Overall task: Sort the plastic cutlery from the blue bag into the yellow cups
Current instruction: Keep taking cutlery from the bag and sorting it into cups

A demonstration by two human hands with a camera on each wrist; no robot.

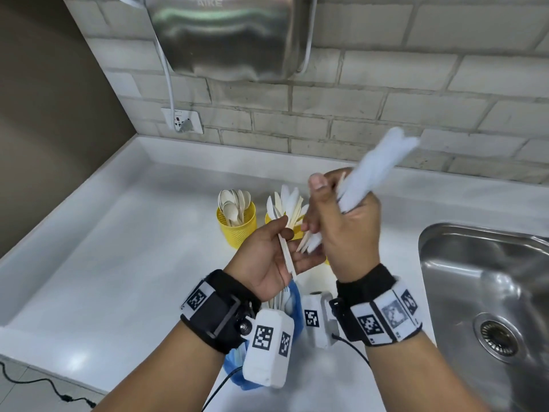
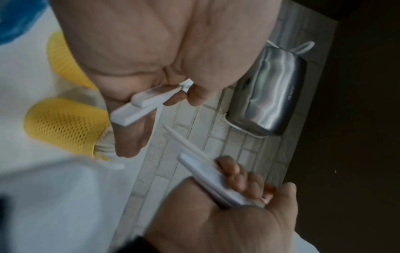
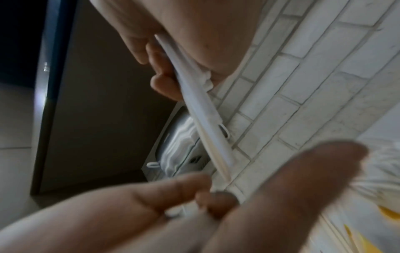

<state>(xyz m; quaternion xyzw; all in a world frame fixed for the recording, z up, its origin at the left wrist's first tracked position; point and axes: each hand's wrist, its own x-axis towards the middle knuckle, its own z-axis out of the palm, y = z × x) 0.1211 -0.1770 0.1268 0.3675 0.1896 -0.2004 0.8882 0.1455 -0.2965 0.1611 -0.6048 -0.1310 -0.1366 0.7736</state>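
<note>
My left hand (image 1: 276, 251) pinches two thin white cutlery handles (image 1: 287, 257) between thumb and fingers; the left wrist view shows the same handles (image 2: 145, 104). My right hand (image 1: 341, 221), just to the right of it, grips a bundle of white plastic cutlery (image 1: 377, 165) whose blurred top points up and right. Behind the hands stand two yellow mesh cups: the left cup (image 1: 237, 227) holds spoons, while the other cup (image 1: 271, 218), holding knives, is mostly hidden. The blue bag (image 1: 295, 295) lies under my wrists with several pieces in it.
A steel sink (image 1: 490, 292) is set into the white counter (image 1: 133, 263) at the right. A metal hand dryer (image 1: 231, 34) hangs on the brick wall, its cord running to a socket (image 1: 182, 120). A dark wall closes the left side.
</note>
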